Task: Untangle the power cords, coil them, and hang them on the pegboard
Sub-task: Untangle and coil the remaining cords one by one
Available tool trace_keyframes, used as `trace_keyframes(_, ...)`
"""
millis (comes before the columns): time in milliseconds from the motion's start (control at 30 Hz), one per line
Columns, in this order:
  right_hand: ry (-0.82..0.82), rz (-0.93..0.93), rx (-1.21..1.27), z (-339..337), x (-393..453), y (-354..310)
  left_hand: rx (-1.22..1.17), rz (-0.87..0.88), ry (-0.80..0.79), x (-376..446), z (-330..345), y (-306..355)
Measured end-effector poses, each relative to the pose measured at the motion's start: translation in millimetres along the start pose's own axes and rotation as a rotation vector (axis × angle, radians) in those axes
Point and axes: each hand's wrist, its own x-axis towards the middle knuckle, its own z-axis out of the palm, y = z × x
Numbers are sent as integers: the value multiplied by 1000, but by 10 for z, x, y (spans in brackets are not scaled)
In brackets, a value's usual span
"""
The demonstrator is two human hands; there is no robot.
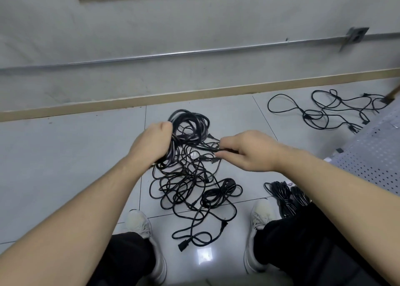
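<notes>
Above floor, hands (151, 140) gripping cords (190, 125)

— How do the arms lie?
— Both bare forearms reach forward and down, hands near each other.
— And each grip?
— Left hand (154, 141) is fisted, fingers curled round; right hand (249, 150) pinches with thumb and fingertips.

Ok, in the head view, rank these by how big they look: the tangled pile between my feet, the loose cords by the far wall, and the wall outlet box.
1. Tangled cord pile, largest
2. Loose cords near the baseboard, though they lie farther away, so the gap is unsure
3. Wall outlet box, smallest
</notes>
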Motion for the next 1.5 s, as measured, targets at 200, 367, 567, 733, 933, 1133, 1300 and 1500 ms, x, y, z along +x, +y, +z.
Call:
trace_keyframes(200, 178, -128, -17, -87, 22, -52, 386, 178, -232, -303, 329, 306)
trace_keyframes(367, 138, 107, 201, -91, 2, 195, 262, 294, -409, -458, 428, 402)
trace_keyframes(567, 106, 208, 710, -88, 63, 271, 58, 566, -475, -462, 316, 395)
trace_keyframes(733, 131, 252, 919, -93, 94, 279, -63, 666, -417, -432, 260, 381)
trace_keyframes(933, 48, 408, 1050, -63, 94, 306, -444, 518, -344, -527, 288, 404)
trace_keyframes(1133, 91, 553, 1158, 6, 46, 308, -715, 229, -245, -455, 308, 338)
trace_keyframes(1300, 122, 629, 1148, 94, 89, 265, -744, 127, -195, -372, 298, 325)
trace_keyframes(1500, 289, 632, 1455, 149, 186, 251, -804, 3, -195, -329, 309, 312)
